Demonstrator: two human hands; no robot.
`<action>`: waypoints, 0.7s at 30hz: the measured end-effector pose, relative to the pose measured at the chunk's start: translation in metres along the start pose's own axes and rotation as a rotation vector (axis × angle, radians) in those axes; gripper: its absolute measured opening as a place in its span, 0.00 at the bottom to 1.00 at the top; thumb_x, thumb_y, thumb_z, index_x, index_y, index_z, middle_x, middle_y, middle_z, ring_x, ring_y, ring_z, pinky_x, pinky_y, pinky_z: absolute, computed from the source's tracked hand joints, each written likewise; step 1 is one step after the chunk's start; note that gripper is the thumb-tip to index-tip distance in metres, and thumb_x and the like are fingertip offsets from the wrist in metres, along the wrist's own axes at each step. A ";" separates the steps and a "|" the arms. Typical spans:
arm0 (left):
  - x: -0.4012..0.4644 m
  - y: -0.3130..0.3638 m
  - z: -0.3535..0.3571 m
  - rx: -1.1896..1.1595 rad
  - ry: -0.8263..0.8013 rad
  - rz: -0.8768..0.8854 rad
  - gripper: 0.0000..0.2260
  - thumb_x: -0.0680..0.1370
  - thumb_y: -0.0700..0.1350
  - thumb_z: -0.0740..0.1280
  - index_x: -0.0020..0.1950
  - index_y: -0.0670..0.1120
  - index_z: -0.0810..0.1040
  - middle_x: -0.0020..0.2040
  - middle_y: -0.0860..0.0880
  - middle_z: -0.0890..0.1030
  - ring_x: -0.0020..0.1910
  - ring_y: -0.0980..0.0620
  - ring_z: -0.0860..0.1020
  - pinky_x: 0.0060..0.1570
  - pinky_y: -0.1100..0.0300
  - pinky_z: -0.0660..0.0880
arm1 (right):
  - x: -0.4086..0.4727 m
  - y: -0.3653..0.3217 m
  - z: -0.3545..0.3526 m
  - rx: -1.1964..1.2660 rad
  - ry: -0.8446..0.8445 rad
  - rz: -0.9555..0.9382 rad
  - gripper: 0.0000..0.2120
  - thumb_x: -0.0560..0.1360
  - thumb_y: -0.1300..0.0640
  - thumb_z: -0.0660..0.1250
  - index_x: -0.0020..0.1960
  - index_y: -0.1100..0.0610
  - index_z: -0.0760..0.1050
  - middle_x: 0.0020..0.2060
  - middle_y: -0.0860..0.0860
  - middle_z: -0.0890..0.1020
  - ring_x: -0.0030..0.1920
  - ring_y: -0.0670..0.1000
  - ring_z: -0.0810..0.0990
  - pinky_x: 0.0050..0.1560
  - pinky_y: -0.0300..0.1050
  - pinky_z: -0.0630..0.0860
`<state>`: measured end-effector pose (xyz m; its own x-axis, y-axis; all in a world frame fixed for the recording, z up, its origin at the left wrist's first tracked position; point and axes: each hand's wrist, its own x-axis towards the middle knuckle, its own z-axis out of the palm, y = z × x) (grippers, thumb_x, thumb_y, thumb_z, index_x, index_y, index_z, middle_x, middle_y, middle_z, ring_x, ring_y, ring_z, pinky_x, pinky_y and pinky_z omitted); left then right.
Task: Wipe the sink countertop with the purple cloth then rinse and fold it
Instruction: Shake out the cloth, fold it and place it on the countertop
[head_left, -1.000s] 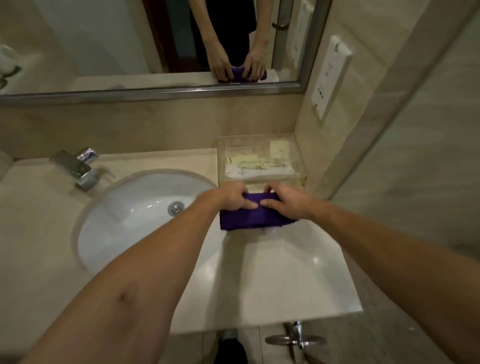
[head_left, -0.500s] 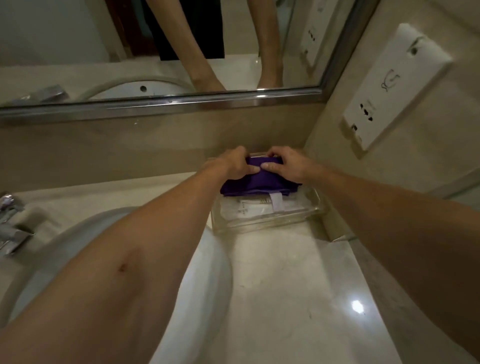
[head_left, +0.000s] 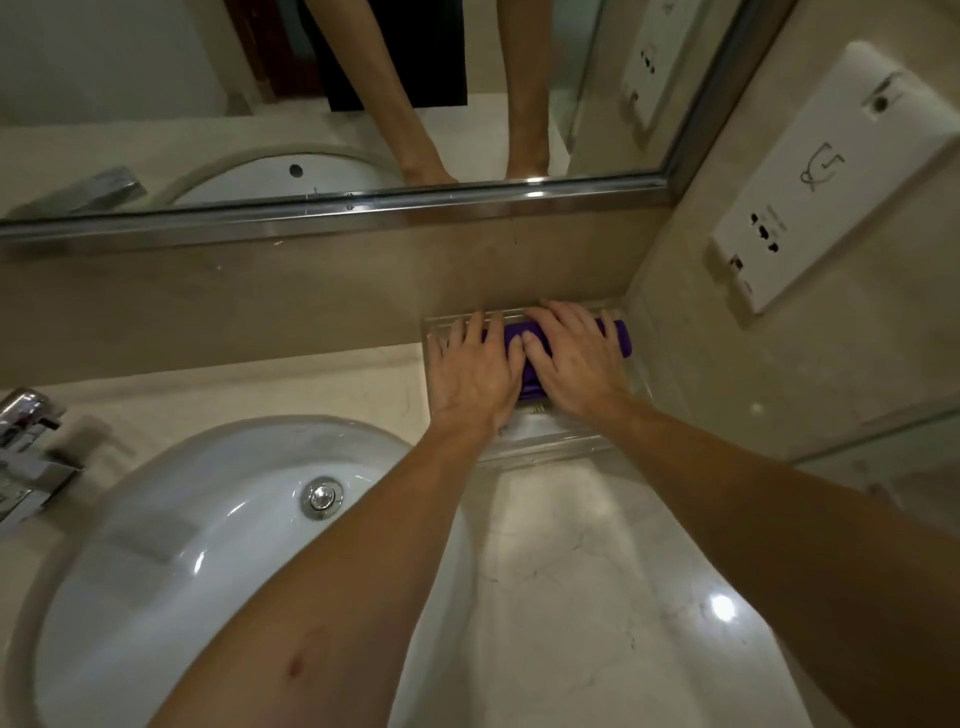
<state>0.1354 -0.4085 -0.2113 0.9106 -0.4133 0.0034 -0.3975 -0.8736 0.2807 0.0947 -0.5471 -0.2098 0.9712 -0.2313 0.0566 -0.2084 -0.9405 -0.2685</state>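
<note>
The folded purple cloth (head_left: 619, 338) lies on a clear plastic tray (head_left: 545, 450) in the back right corner of the beige countertop (head_left: 597, 597). My left hand (head_left: 475, 371) rests flat on the cloth's left part with its fingers spread. My right hand (head_left: 571, 358) lies flat beside it on the right part, fingers also apart. Neither hand grips the cloth; both press on top. Most of the cloth is hidden under my hands. The white sink basin (head_left: 208, 519) sits to the left, under my left forearm.
A chrome faucet (head_left: 26, 452) stands at the left edge and a drain plug (head_left: 322, 497) sits in the basin. The mirror (head_left: 311, 104) runs along the back wall. A white socket panel (head_left: 831, 176) hangs on the right wall close to the tray.
The cloth went from the countertop in front of the tray up onto the tray. My fingers, pinching it before, now lie flat and spread on top.
</note>
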 end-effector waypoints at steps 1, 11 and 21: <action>0.001 -0.002 0.003 0.014 0.017 0.007 0.24 0.85 0.57 0.47 0.77 0.49 0.67 0.75 0.48 0.69 0.74 0.45 0.65 0.73 0.43 0.60 | 0.000 0.001 0.002 -0.013 0.009 -0.012 0.22 0.85 0.43 0.52 0.74 0.49 0.71 0.74 0.49 0.72 0.75 0.51 0.66 0.77 0.61 0.53; 0.003 -0.007 0.008 0.001 0.076 0.010 0.30 0.80 0.59 0.42 0.72 0.50 0.73 0.72 0.46 0.73 0.71 0.44 0.69 0.71 0.42 0.63 | 0.002 0.006 0.007 -0.004 0.079 -0.034 0.22 0.83 0.43 0.52 0.70 0.51 0.75 0.67 0.50 0.78 0.70 0.53 0.72 0.74 0.58 0.59; -0.010 -0.014 -0.053 -0.149 -0.119 0.036 0.27 0.80 0.60 0.56 0.77 0.49 0.65 0.72 0.46 0.73 0.70 0.43 0.71 0.68 0.46 0.67 | 0.000 -0.010 -0.038 -0.015 -0.174 0.017 0.26 0.84 0.40 0.51 0.78 0.47 0.67 0.78 0.50 0.67 0.78 0.54 0.62 0.77 0.60 0.54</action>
<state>0.1378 -0.3787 -0.1639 0.8728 -0.4787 -0.0955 -0.4002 -0.8137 0.4216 0.0919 -0.5473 -0.1706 0.9726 -0.2020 -0.1151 -0.2253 -0.9407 -0.2536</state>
